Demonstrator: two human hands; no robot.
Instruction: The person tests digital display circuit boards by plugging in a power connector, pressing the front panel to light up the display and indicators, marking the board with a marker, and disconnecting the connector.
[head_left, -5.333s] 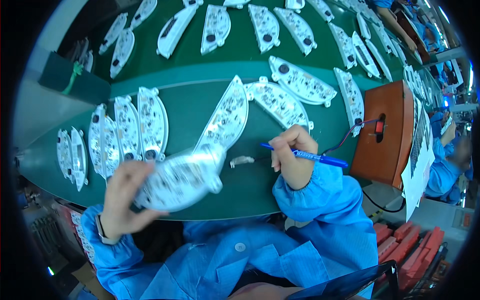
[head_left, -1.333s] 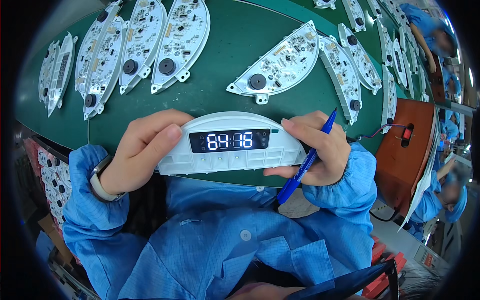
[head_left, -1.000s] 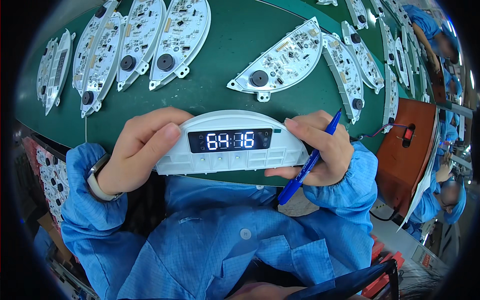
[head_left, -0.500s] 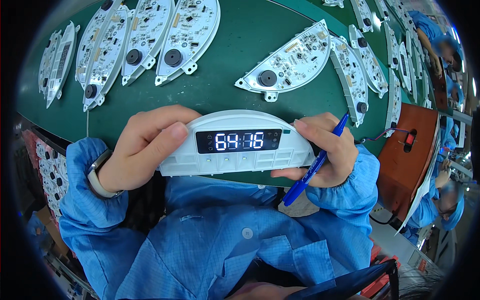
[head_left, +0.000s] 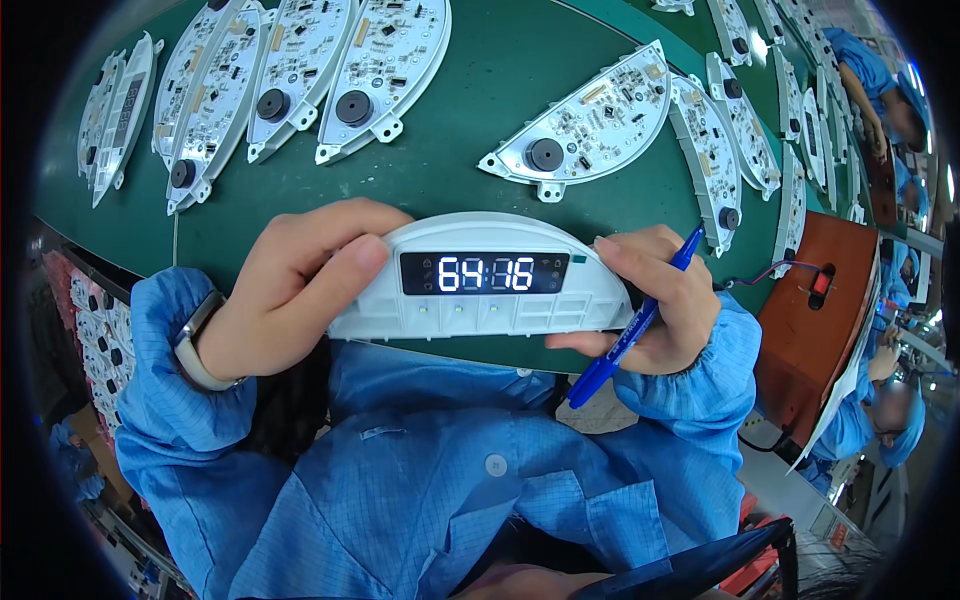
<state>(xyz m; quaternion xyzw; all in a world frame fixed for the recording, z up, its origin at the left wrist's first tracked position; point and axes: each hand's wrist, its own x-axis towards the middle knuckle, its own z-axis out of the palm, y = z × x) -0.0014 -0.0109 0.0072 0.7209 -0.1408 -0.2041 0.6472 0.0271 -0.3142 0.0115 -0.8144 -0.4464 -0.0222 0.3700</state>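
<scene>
A white half-moon display module (head_left: 490, 233) is held level over the near edge of the green table, its lit digital screen (head_left: 484, 274) facing up at me. My left hand (head_left: 290, 295) grips its left end, thumb on the front face and fingers behind, partly hidden. At the other end, my right hand (head_left: 668, 292) pinches the module's right end between thumb and fingers. A blue marker pen (head_left: 622, 350) is also tucked slantwise in my right hand, across the fingers. Three small light dots show below the screen.
On the green table (head_left: 400, 190), several similar half-moon modules (head_left: 590, 130) lie circuit-side up, each with a round black part. To the right stands a brown box (head_left: 815, 330) with a red switch and wires. Co-workers in blue (head_left: 885, 80) sit at far right.
The module has shifted slightly up and to the right, with its front face tilted a little differently. Both hands keep their hold, and the pen stays in my right hand.
</scene>
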